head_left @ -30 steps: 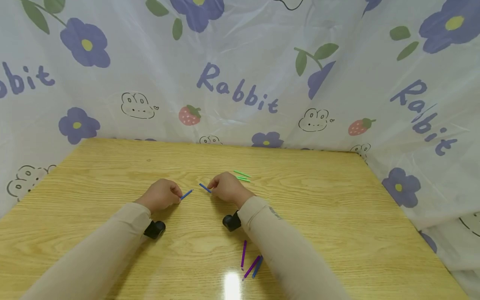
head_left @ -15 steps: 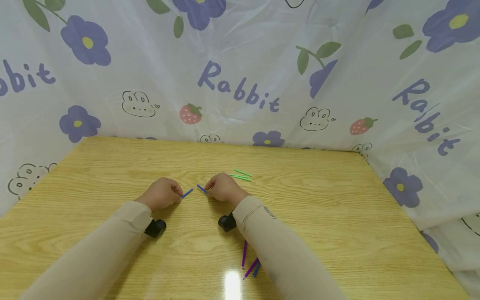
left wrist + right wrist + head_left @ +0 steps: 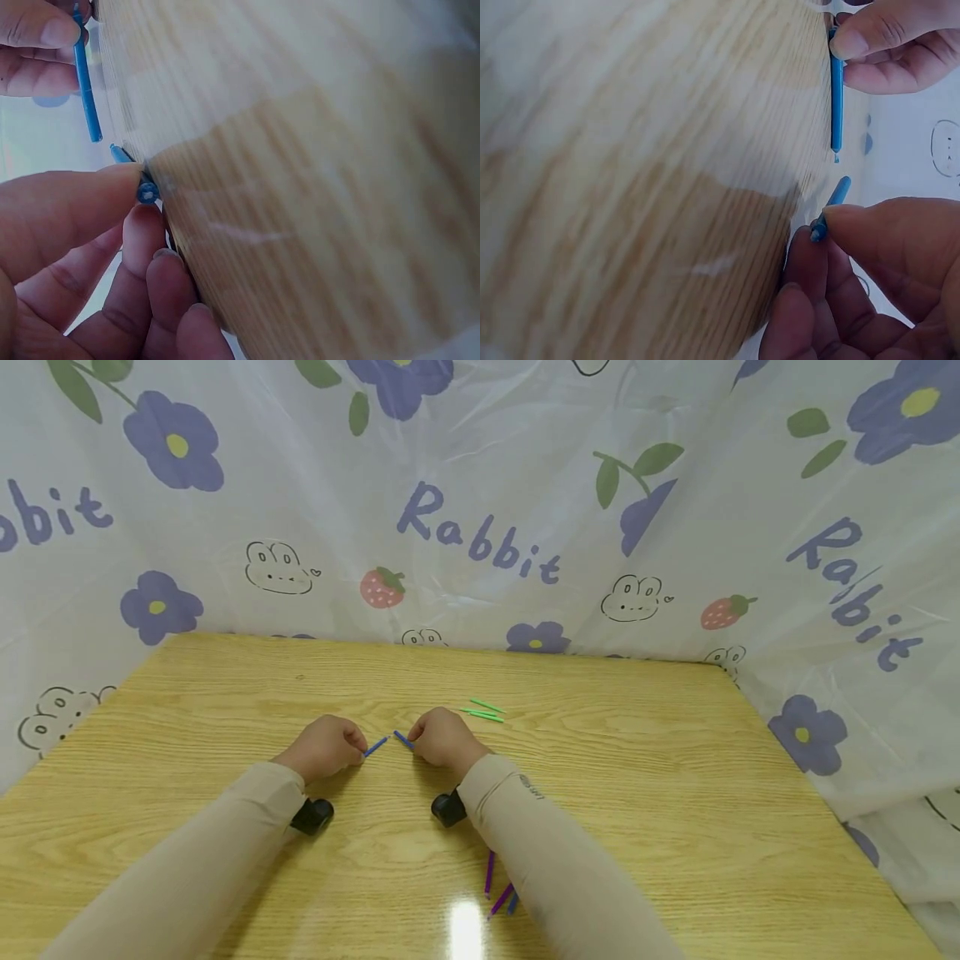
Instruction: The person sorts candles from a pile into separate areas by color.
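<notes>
My left hand (image 3: pixel 322 747) pinches a short blue colored pencil (image 3: pixel 377 746) between thumb and finger, low over the wooden table (image 3: pixel 637 760). Opposite it, my right hand (image 3: pixel 446 743) pinches a second blue colored pencil (image 3: pixel 402 738) in the same way. The two pencils slant toward each other, their near ends a small gap apart. In the left wrist view, the left hand's pencil (image 3: pixel 124 154) points away, its blunt end at the fingertips. The right wrist view shows the left hand's pencil (image 3: pixel 837 97) with its pointed tip toward the right hand's pencil (image 3: pixel 838 193).
Several green pencils (image 3: pixel 486 717) lie beyond my right hand. Nearer me, two purple pencils (image 3: pixel 490 875) and a blue pencil (image 3: pixel 513 903) lie partly under the right sleeve (image 3: pixel 555 860). A printed rabbit-and-flower sheet (image 3: pixel 480 510) hangs behind the table.
My right hand has moved a little left with its blue pencil, narrowing the gap to the other one. The left hand stays nearly still, keeping its pencil. More of the green pencils shows.
</notes>
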Demonstrator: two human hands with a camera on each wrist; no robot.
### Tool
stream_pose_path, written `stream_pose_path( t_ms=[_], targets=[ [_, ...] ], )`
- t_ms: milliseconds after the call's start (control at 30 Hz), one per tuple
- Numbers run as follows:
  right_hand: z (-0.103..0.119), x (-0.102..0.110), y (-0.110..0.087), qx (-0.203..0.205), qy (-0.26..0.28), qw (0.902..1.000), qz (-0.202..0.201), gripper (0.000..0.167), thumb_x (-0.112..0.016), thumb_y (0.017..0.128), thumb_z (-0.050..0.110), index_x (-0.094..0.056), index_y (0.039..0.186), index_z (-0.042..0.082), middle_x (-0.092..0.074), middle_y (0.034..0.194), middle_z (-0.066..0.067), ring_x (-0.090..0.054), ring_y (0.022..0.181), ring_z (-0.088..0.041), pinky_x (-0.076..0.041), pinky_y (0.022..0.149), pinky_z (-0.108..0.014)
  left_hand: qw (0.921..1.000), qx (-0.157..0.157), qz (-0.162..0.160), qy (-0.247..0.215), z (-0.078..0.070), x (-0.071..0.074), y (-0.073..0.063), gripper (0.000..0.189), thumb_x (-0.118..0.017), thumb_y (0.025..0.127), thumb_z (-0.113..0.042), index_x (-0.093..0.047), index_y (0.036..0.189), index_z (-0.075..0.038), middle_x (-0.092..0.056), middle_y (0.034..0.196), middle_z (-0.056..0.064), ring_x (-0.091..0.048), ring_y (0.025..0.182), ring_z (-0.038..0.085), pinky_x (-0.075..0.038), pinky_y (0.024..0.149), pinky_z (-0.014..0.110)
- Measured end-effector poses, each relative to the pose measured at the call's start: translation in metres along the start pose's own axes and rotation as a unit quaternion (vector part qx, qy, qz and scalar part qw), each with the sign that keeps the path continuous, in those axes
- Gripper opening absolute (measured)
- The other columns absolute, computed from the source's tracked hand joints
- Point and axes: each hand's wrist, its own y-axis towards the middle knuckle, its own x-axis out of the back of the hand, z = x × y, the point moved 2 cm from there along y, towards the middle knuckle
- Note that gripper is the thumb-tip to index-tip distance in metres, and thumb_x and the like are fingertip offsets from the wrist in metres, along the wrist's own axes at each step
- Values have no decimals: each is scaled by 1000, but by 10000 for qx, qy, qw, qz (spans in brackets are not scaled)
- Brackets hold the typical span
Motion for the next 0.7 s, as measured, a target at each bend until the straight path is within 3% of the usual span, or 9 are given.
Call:
stream_pose_path(
  t_ms=[200,700],
  targets=[
    [2,-1,-2,-44,-192,9998,12,16,-63,90,5,-75,101,8,-71,99,-2,-63,97,-19,-50,81,-26,10000,-15,-3,15,0,0,0,7,-64,86,-1,-66,92,2,-64,89,13,-52,76,22,-44,65,34],
    [9,-1,-1,-123,-617,9980,-97,11,-67,88,8,-75,95,10,-71,94,0,-63,89,-15,-49,75,-23,10000,-30,-24,-61,1,-1,0,7,-63,86,0,-66,92,2,-64,89,12,-52,75,21,-44,63,33]
  ],
)
